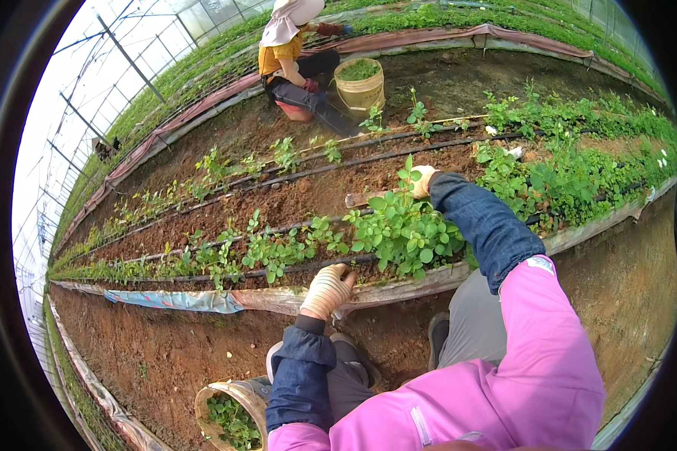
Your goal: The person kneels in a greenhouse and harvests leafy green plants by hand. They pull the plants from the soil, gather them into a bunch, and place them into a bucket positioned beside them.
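Observation:
My left hand (329,290), in a pale striped glove with bare fingertips, hovers at the near edge of the planted bed. Its fingers curl together, and whatever may be in them is hidden. Across a bushy green plant (410,231) reaches my right hand (424,181), gloved and closed beside the upper leaves. Just left of it a short wooden piece (365,199) lies over the brown soil. Leaves hide whether that piece joins my right hand. Smaller seedlings (272,252) line the row to the left.
Black drip hoses (308,175) run along the bed, edged by plastic sheeting (278,299). A bucket with cut greens (250,398) tilts near my left forearm. Denser growth (564,177) fills the right. Across the bed, a person in yellow (282,56) sits by a filled bucket (361,92).

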Demonstrator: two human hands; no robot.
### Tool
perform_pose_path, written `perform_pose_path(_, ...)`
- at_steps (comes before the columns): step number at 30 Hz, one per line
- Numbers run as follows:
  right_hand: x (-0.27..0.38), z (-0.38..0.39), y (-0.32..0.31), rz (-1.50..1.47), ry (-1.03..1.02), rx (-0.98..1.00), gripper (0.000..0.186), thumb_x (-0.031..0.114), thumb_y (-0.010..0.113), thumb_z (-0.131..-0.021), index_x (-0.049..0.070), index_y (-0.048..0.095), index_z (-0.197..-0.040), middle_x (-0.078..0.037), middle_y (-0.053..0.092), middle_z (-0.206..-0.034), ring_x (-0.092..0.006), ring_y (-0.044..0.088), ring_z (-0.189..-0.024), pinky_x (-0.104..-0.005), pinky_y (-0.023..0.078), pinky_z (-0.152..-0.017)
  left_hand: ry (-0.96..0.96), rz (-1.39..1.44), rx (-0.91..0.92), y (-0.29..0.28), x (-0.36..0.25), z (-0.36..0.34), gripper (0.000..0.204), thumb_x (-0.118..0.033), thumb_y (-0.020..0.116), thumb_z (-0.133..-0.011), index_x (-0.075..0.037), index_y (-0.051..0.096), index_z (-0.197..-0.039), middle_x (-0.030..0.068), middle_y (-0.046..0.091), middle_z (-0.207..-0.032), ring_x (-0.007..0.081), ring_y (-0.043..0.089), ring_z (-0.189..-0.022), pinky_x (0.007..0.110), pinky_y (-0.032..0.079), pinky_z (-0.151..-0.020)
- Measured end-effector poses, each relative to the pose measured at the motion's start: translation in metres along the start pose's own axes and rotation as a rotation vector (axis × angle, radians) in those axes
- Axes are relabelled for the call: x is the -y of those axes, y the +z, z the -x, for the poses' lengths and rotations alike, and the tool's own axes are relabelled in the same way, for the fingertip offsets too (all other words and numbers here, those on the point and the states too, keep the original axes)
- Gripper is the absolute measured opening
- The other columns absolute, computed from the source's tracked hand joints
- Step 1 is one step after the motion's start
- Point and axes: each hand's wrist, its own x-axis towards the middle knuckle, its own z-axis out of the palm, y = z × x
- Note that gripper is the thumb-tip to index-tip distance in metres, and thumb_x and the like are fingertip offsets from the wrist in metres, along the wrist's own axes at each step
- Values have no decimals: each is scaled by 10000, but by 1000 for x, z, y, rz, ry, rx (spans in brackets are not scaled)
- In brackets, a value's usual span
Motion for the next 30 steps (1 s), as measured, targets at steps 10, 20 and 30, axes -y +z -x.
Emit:
perform_pose_path(10, -19, 19, -25, -78, -74, -27, 437, 424, 604, -838, 19, 695, -974, -193, 688, -982, -340, 648, -932, -422, 506, -808, 77, -130, 49, 4, -15, -23, 232, -222, 649, -836, -1, 677, -901, 229, 663, -827, 390, 648, -797, 422, 515, -721)
perform_pose_path(20, 4, 113, -87, -699, 22, -352, 449, 414, 551, -903, -11, 667, -815, -173, 616, -638, -291, 606, -590, -413, 489, -606, 64, -140, 176, 10, -16, -23, 234, -205, 625, -854, 14, 672, -921, 211, 666, -774, 377, 654, -742, 406, 519, -678)
perform_pose_path(30, 134, 234, -93, -1300, -334, -183, 350, 322, 575, -927, 19, 604, -1101, -45, 613, -775, -87, 553, -571, -254, 462, -497, 257, -128, 110, 35, 16, -43, 246, -211, 626, -856, 18, 653, -939, 215, 662, -777, 369, 642, -665, 410, 511, -623)
